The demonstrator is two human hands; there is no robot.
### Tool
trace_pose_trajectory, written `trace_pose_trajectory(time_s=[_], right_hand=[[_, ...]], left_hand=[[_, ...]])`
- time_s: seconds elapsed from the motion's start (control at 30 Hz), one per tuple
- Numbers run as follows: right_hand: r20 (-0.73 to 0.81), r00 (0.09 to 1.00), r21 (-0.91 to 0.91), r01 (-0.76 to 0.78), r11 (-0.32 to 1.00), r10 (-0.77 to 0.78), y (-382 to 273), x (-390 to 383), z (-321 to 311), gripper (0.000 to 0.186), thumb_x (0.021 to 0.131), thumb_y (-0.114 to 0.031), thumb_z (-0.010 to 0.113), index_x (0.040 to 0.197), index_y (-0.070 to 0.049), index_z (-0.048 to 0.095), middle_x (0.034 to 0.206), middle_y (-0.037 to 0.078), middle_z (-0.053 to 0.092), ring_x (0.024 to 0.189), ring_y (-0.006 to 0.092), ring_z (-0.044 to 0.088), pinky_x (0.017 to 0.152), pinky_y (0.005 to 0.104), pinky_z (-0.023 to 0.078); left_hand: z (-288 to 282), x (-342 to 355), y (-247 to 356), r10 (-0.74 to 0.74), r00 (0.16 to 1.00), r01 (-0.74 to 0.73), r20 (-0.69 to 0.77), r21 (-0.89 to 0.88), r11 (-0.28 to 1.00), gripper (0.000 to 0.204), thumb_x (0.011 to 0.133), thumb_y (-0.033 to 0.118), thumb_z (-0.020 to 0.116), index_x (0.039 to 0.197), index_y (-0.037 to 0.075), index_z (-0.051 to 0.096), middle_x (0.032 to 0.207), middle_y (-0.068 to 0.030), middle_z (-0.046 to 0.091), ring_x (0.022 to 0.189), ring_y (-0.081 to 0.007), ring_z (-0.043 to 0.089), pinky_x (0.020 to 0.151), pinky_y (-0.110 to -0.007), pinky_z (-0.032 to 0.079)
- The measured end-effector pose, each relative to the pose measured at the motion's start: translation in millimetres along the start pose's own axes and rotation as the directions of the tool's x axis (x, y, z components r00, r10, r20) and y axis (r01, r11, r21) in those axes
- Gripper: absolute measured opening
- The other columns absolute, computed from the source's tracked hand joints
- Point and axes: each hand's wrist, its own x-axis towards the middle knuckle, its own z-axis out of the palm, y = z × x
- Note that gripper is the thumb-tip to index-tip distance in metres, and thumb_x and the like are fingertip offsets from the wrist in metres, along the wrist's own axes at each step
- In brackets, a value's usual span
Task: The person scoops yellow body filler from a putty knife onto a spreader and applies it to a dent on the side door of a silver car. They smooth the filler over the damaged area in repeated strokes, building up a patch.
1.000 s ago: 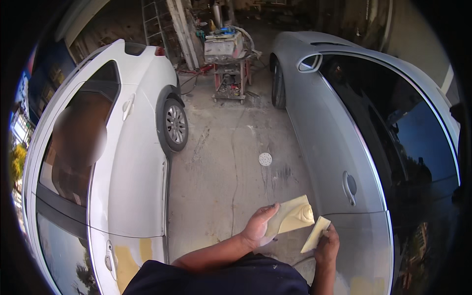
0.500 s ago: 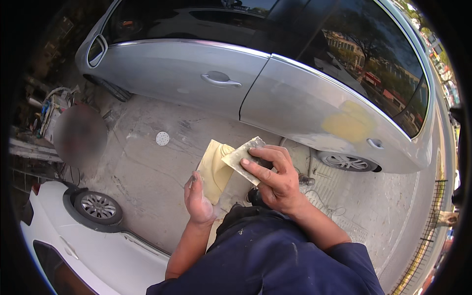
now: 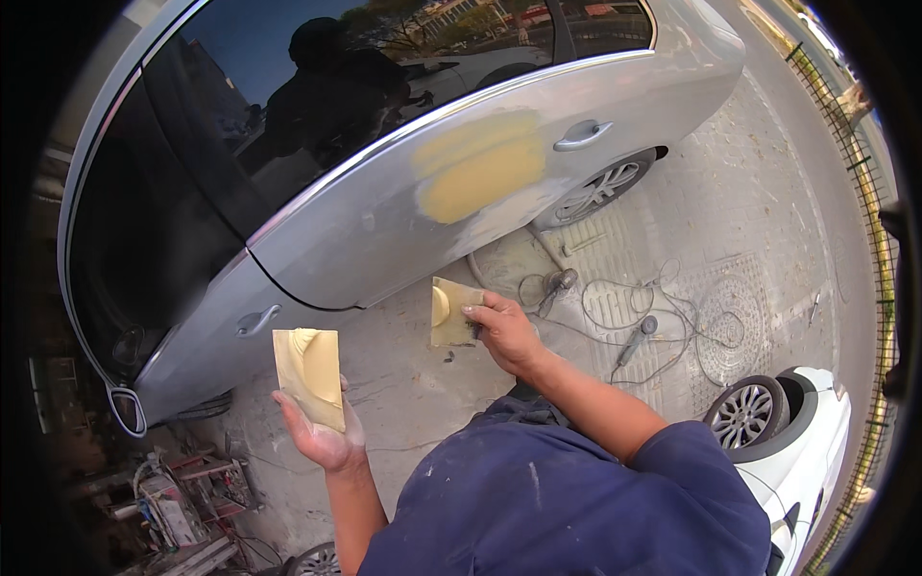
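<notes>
My left hand (image 3: 327, 440) is closed around the lower end of a flat cream board (image 3: 291, 376), with a smear of pale yellow putty (image 3: 302, 346) on its face. In my right hand (image 3: 511, 338) is a thin square putty spreader (image 3: 453, 326), pinched by its right side. A small bead of putty (image 3: 440, 305) sits along the spreader's left edge. Spreader and board are apart. Beyond the right hand stands a silver car, whose rear door (image 3: 370, 226) carries a yellow filler patch (image 3: 485, 182) below the window. Neither hand touches the car.
Power tools, including a grey sander (image 3: 561, 280) and another corded tool (image 3: 636, 346), lie on the floor at right among looping cables. A white car (image 3: 812, 451) stands at lower right. Cluttered equipment (image 3: 182, 499) fills the lower left. A fence (image 3: 869, 206) runs along the far right.
The view has turned toward the car's rear door. The spreader, earlier against the putty board, is now away from it with putty on its edge. My hands have moved apart.
</notes>
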Motion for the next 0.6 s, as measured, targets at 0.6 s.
trace_pose_trajectory(time_s=[0.6], right_hand=[[-0.736,0.652,0.504,0.348,0.790,0.182,88,124,-274,0.037,0.106,-0.011,0.063,0.139,0.004,0.068,0.131,0.016,0.077,0.117,0.0345,0.075,0.111,0.0529,0.059]], left_hand=[[118,285,-77,-0.289,0.659,-0.025,0.694,0.404,0.914,0.069,0.120,0.060,0.042,0.148,0.001,0.062,0.131,-0.0144,0.073,0.108,-0.0298,0.071,0.091,-0.042,0.058]])
